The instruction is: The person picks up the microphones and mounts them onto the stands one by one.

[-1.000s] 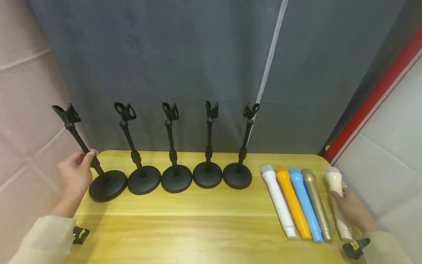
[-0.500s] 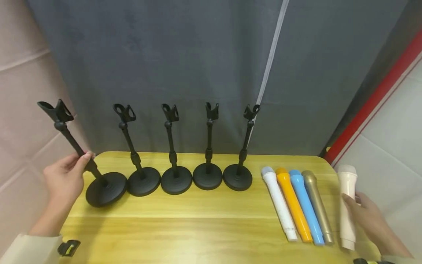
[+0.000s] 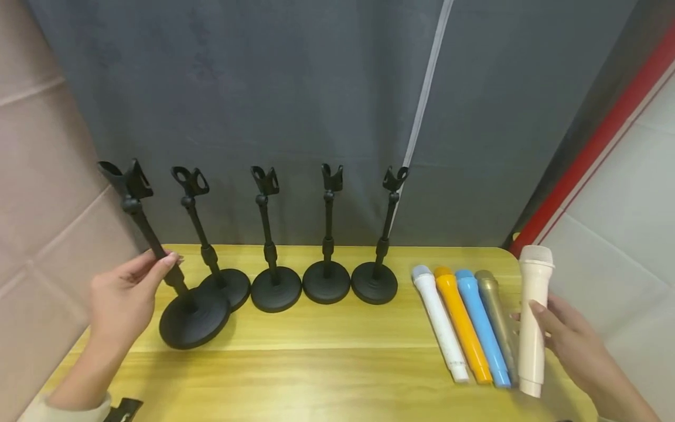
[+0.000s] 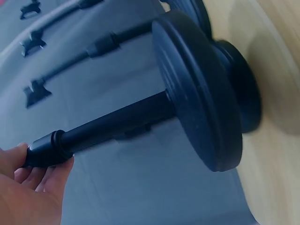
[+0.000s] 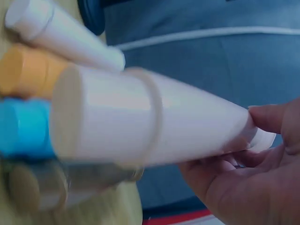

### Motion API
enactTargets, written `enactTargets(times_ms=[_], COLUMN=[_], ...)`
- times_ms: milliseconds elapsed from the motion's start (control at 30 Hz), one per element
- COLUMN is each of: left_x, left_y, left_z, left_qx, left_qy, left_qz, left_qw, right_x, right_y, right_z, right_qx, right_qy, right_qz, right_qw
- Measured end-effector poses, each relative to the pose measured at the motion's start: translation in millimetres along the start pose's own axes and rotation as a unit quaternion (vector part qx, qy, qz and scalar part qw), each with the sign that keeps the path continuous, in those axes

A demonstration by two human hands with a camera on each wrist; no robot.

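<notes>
My left hand point(image 3: 123, 299) grips the pole of a black microphone stand point(image 3: 194, 318), between thumb and fingers. The left wrist view shows the stand's round base point(image 4: 199, 89) raised off the table and tilted. An open clip point(image 3: 126, 179) tops its pole. On the right, my right hand point(image 3: 577, 340) holds a cream microphone point(image 3: 532, 328), head up, above the table. Its butt end point(image 5: 68, 115) faces the right wrist camera. Beside it lie a white microphone point(image 3: 440, 325), an orange one point(image 3: 464, 325), a blue one point(image 3: 482, 328) and a gold one point(image 3: 495, 313), partly covered by fingers.
Several more black stands stand in a row along the table's back, among them one at the middle point(image 3: 276, 289) and one at the right end point(image 3: 374, 283). A grey curtain point(image 3: 263, 88) hangs behind the wooden table point(image 3: 290, 375). Pale walls flank both sides.
My left hand has lifted the stand and brought it right and nearer, in front of its neighbour. My right hand has picked the cream microphone up off the table and swung it toward the gold one.
</notes>
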State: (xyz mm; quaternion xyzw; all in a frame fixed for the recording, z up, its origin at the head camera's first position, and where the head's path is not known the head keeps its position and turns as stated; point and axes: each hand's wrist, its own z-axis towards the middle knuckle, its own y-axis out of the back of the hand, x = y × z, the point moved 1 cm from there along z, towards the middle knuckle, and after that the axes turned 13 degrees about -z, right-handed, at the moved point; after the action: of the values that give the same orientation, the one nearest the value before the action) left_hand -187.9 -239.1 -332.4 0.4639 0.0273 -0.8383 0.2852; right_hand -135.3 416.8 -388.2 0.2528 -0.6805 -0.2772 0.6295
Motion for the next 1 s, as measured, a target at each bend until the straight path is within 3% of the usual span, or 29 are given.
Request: enactTargets(times_ms=[200, 333, 500, 667, 800, 900, 1000], left_x=[-21.5, -31.0, -37.3, -42.8, -46.0, -48.5, -53.5], left_y=[-21.9, -36.0, -55.6, -76.6, -94.2, -109.5, -123.9], left_z=[-16.7, -28.2, -42.7, -58.0, -72.5, -81.5, -87.6], left_qx=[0.02, 0.056, 0.112, 0.145, 0.175, 0.2, 0.219], left_qy=[-0.002, -0.013, -0.027, -0.028, -0.031, -0.032, -0.033], left_qz=[-0.018, -0.017, -0.029, -0.086, -0.145, -0.176, -0.188], left_qw=[0.9996, 0.9982, 0.9929, 0.9854, 0.9733, 0.9635, 0.9569], right_x=[21.3, 38.9, 57.3, 69.3, 76.2, 82.7, 92.3], right_y=[-14.0, -24.5, -31.6, -40.9, -48.8, -52.9, -55.8], right_z=[0.7, 0.4, -2.5, -5.2, -10.7, -15.6, -17.5], right_qx=[-0.004, 0.009, 0.009, -0.007, -0.014, -0.011, -0.012], right_qy=[0.058, 0.08, 0.092, 0.084, 0.088, 0.117, 0.122], right_qz=[0.091, 0.153, 0.158, 0.168, 0.173, 0.171, 0.125], right_qw=[0.9941, 0.9849, 0.9831, 0.9822, 0.9809, 0.9783, 0.9845])
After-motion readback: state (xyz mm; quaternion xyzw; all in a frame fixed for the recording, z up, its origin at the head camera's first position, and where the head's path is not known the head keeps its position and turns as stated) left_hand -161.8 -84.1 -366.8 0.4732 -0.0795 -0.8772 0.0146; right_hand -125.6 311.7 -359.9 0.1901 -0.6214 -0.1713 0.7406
